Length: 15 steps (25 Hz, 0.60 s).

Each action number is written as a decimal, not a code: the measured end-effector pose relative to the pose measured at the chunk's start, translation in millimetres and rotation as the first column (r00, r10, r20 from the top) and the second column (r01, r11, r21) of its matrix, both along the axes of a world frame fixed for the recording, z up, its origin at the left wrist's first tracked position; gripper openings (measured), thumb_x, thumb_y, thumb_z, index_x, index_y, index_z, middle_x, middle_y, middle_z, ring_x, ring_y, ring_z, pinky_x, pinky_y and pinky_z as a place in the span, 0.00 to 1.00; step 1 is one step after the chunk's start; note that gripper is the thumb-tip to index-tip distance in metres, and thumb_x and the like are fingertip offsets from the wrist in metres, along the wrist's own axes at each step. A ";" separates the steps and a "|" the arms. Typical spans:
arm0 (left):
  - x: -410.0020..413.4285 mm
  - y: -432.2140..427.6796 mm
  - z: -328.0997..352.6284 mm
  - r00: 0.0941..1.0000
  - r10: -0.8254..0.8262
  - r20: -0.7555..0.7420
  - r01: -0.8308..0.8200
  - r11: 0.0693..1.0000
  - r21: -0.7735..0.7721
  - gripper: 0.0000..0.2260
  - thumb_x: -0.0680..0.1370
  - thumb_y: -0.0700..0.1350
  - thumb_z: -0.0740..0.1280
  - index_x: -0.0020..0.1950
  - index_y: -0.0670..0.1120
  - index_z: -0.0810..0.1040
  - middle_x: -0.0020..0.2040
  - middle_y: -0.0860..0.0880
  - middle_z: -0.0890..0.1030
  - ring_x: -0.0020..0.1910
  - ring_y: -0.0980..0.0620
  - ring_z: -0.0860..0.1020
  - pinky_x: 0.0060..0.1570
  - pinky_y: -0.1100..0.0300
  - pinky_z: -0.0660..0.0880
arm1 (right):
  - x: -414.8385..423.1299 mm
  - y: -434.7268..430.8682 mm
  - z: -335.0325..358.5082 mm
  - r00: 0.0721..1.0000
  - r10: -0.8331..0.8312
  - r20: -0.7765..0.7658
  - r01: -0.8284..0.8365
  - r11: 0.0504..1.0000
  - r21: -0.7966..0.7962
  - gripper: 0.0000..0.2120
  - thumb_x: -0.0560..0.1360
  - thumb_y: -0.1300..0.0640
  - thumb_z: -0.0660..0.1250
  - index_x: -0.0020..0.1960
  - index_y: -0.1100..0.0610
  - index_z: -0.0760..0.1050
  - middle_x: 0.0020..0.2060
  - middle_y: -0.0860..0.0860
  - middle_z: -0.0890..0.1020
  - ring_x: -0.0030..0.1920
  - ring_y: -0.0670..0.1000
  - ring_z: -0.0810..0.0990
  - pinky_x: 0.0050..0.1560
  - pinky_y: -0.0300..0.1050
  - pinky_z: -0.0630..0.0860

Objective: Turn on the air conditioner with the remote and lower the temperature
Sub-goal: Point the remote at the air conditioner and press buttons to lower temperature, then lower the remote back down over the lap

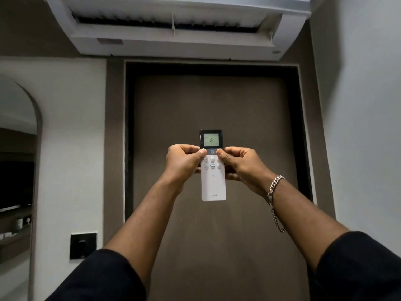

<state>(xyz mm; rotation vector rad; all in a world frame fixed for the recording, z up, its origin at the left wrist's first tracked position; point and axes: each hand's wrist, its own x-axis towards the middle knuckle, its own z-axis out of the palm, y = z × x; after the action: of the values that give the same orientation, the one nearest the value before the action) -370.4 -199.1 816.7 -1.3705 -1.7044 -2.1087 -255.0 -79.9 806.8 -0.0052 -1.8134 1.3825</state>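
A slim white remote with a dark top is held upright in front of me, and its lit screen reads 16. My left hand grips its left side, thumb tip resting by the power button. My right hand, with a silver chain bracelet on the wrist, grips the right side, its thumb on the buttons just right of the power button. High on the wall above hangs the white air conditioner, with its louvre flap swung open.
A brown door in a dark frame fills the wall behind the remote. A black switch plate sits low on the left white wall, beside an arched mirror. A white wall closes the right side.
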 end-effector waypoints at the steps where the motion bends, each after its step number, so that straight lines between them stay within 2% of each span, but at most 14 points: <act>1: 2.5 7.8 -11.6 0.999 -0.033 0.020 0.034 0.999 -0.026 0.09 0.73 0.41 0.71 0.49 0.36 0.81 0.44 0.40 0.85 0.40 0.47 0.85 0.33 0.58 0.80 | 4.4 5.9 -12.8 0.999 -0.019 0.032 0.020 0.999 -0.028 0.12 0.76 0.56 0.68 0.55 0.62 0.80 0.46 0.56 0.87 0.44 0.51 0.87 0.39 0.45 0.84; 6: 31.6 68.7 -105.8 0.972 -0.186 0.146 0.216 0.950 -0.228 0.04 0.75 0.40 0.70 0.45 0.40 0.81 0.43 0.42 0.84 0.39 0.49 0.84 0.33 0.62 0.81 | 46.3 51.1 -114.6 0.960 -0.163 0.229 0.214 0.953 -0.215 0.12 0.77 0.55 0.68 0.55 0.62 0.80 0.45 0.55 0.87 0.43 0.51 0.87 0.38 0.45 0.83; 9: 62.3 118.5 -183.8 0.928 -0.275 0.252 0.356 0.855 -0.377 0.04 0.75 0.41 0.69 0.46 0.41 0.82 0.44 0.44 0.85 0.39 0.51 0.84 0.37 0.61 0.82 | 90.2 83.5 -199.6 0.906 -0.281 0.316 0.380 0.868 -0.319 0.06 0.75 0.56 0.70 0.51 0.57 0.80 0.46 0.55 0.87 0.45 0.51 0.87 0.39 0.46 0.84; 11: 86.5 146.5 -236.2 0.893 -0.301 0.335 0.431 0.788 -0.440 0.03 0.74 0.40 0.70 0.45 0.41 0.82 0.44 0.45 0.85 0.40 0.51 0.85 0.37 0.60 0.82 | 120.0 97.5 -259.3 0.865 -0.341 0.367 0.477 0.787 -0.392 0.04 0.75 0.56 0.70 0.48 0.55 0.80 0.46 0.54 0.87 0.45 0.50 0.87 0.41 0.46 0.85; 15: 157.1 203.3 -359.1 0.825 -0.293 0.483 0.548 0.622 -0.559 0.02 0.74 0.38 0.69 0.44 0.42 0.82 0.44 0.45 0.84 0.43 0.49 0.84 0.43 0.55 0.82 | 189.1 120.2 -387.2 0.758 -0.435 0.486 0.653 0.516 -0.555 0.07 0.75 0.59 0.70 0.53 0.59 0.79 0.53 0.58 0.85 0.51 0.55 0.85 0.47 0.53 0.84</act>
<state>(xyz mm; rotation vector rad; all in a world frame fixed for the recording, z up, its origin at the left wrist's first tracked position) -213.3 4.2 457.6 -1.8202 -2.7543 -2.1215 -65.9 40.2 419.5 -1.1671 -1.1797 1.5297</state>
